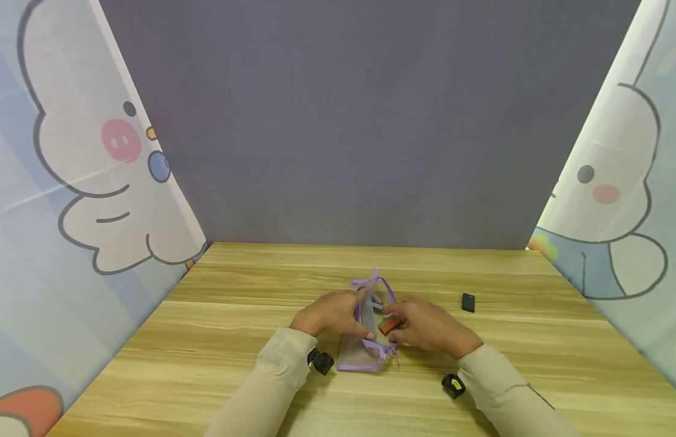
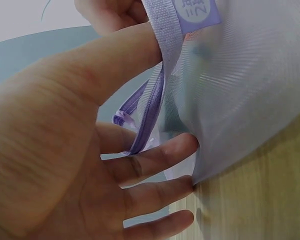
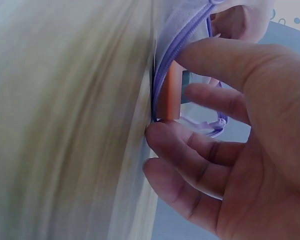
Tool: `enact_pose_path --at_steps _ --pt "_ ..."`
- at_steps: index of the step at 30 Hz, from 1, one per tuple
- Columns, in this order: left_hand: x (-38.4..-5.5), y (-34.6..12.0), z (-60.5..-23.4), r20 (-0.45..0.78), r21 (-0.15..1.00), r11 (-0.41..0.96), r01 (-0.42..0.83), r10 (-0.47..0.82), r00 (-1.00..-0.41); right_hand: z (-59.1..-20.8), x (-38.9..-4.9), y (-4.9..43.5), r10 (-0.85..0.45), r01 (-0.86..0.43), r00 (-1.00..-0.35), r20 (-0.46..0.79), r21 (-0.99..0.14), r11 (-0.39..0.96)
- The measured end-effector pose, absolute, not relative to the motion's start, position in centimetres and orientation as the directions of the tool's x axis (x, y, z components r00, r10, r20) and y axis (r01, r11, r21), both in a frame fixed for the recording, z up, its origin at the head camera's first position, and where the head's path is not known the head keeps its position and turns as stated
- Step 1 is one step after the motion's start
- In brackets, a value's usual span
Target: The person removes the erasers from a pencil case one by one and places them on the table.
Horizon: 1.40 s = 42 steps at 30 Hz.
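A sheer mesh pouch (image 1: 355, 352) with purple zip trim lies on the table, its mouth toward the right hand. My left hand (image 1: 339, 314) holds the mouth's edge. Its thumb passes behind the woven strip (image 2: 165, 27), while the other fingers spread against the mesh (image 2: 255, 100). My right hand (image 1: 430, 326) is at the opening, its fingertips around a small orange block (image 1: 390, 325). In the right wrist view, thumb and middle fingertip come to opposite ends of the orange block (image 3: 171, 95), just inside the zip edge. A grey-blue item (image 1: 377, 305) shows inside the pouch.
A small black rectangular item (image 1: 468, 303) lies on the wooden table (image 1: 250, 285), to the right of the pouch. Beyond the table stands a grey partition (image 1: 348, 121). Cartoon-printed curtains (image 1: 75, 158) flank both sides.
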State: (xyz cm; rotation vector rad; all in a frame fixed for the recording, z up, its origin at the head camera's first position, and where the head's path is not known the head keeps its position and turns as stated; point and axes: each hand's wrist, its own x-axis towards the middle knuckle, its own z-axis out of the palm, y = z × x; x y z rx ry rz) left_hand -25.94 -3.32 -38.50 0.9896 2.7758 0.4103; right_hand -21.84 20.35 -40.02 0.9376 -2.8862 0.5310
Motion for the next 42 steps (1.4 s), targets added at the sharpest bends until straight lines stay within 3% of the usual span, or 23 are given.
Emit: enact_pose_path --at_steps 9,23,42 --pt "-26.0 -3.5 -38.6 -0.062 0.306 0.742 0.597 0.641 -0.765 -39.9 -21.6 20.1 -0.583 -0.601 -0.796 0.161 -0.31 0.736" --pt "-26.0 -3.5 -38.6 -0.057 0.299 0.739 0.604 0.646 -0.761 -39.9 -21.1 19.4 -0.519 -0.548 -0.837 0.174 -0.261 0.795" --pt "-25.8 -3.3 -38.5 -0.045 0.295 0.739 0.606 0.644 -0.764 -39.7 -21.8 20.4 -0.498 -0.511 -0.855 0.143 -0.393 0.765"
